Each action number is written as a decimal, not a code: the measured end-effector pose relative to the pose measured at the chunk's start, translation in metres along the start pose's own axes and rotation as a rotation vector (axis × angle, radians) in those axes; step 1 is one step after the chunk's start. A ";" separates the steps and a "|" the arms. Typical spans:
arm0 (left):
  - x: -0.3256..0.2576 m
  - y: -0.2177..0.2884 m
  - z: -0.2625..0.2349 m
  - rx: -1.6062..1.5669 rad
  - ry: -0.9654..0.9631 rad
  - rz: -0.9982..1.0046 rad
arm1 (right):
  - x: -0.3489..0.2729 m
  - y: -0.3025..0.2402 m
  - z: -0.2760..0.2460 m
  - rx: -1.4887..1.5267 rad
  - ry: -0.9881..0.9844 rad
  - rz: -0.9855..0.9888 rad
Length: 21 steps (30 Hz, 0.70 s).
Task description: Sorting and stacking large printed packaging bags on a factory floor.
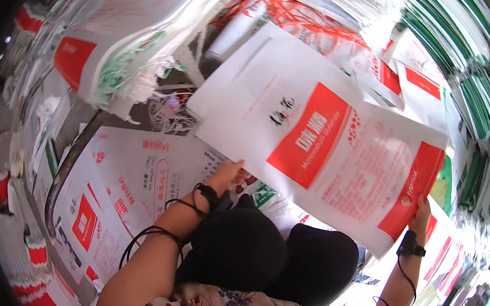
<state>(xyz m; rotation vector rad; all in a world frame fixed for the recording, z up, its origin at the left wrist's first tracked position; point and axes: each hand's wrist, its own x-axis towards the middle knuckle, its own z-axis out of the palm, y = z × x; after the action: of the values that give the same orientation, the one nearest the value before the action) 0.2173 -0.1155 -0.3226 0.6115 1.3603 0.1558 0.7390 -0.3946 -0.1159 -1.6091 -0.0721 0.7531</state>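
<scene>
A large white sack (369, 160) with red printed blocks lies flat and slanted in front of me, above my dark-clad knees. My left hand (228, 174) is closed at its near left edge, with the fingertips partly hidden. At the sack's right end, my right hand (421, 219) grips the red-printed corner, thumb on top. Beneath its far left part another white sheet edge shows, perhaps a second sack. Each wrist wears a black band with a thin cable.
At the left stands a stack of white sacks (75, 63) with frayed edges. Orange twine (307, 19) lies tangled at the back. Green-edged bundles (475, 64) are piled at the right. More printed sacks (136, 165) spread over the floor, beside a dark curved bar (67, 164).
</scene>
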 end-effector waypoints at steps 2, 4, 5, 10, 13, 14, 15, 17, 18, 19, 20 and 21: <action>-0.003 0.024 -0.006 0.199 0.115 0.368 | 0.000 0.003 0.012 -0.080 0.007 -0.113; 0.011 0.052 -0.032 0.371 0.303 0.567 | 0.018 0.016 0.031 -0.204 0.058 -0.200; 0.009 0.069 -0.024 0.303 0.291 0.584 | 0.030 0.023 0.021 -0.463 0.130 -0.327; 0.045 0.098 -0.050 0.082 0.238 0.392 | 0.057 0.080 0.044 -1.202 0.379 -0.521; 0.056 0.089 -0.062 0.157 0.173 0.276 | 0.041 0.104 0.068 -1.231 0.322 -0.330; 0.053 0.089 -0.058 0.110 0.156 0.244 | 0.032 0.105 0.074 -1.228 0.292 -0.251; 0.051 0.090 -0.054 0.099 0.164 0.218 | 0.024 0.105 0.078 -1.224 0.258 -0.172; 0.048 0.086 -0.048 0.062 0.177 0.249 | 0.016 0.099 0.083 -1.234 0.255 -0.171; 0.046 0.083 -0.046 0.019 0.196 0.282 | 0.014 0.098 0.085 -1.244 0.244 -0.174; 0.050 0.081 -0.050 0.022 0.197 0.279 | 0.016 0.097 0.084 -1.245 0.242 -0.170; 0.056 0.079 -0.057 0.061 0.152 0.310 | 0.022 0.096 0.082 -1.260 0.282 -0.245; 0.061 0.076 -0.064 0.101 0.107 0.339 | 0.029 0.097 0.081 -1.274 0.320 -0.319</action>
<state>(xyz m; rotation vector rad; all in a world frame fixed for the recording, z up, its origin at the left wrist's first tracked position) 0.1886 -0.0043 -0.3437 0.9279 1.3646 0.3995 0.6855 -0.3311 -0.2150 -2.7997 -0.6651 0.1188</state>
